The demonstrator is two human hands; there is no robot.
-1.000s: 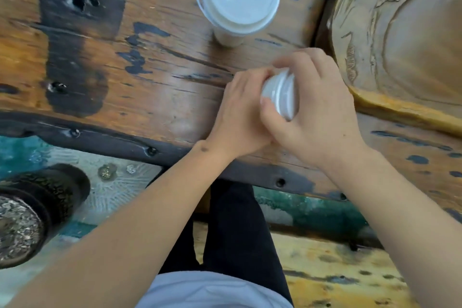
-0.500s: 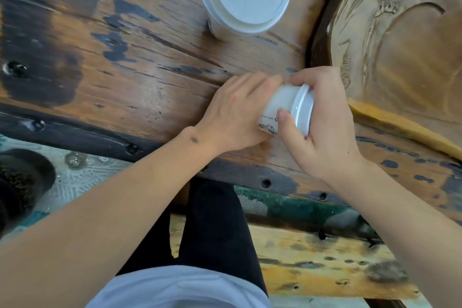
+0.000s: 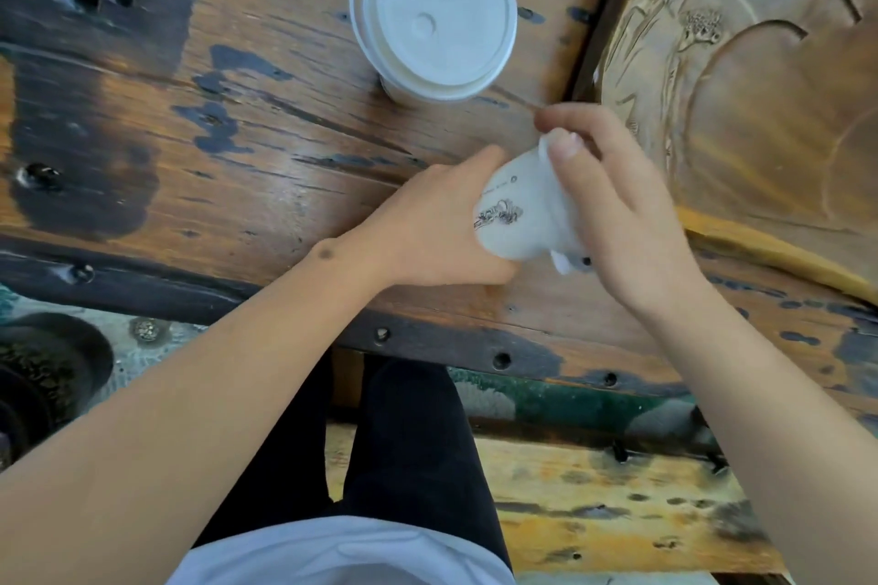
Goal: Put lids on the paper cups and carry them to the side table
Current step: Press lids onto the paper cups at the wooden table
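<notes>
Held small paper cup point(image 3: 518, 214) in both grips, left hand point(image 3: 427, 223) and right hand point(image 3: 627, 214); lidded cup point(image 3: 434, 14) at twelve o'clock on counter point(image 3: 237, 133).

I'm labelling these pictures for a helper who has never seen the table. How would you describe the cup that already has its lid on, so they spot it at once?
Start at the worn wooden table and look to its far side, beyond both hands. There a white lidded cup stands upright on its own, untouched. Unlike the small printed cup held between the left hand and right hand, it is bigger and nobody holds it.
</notes>
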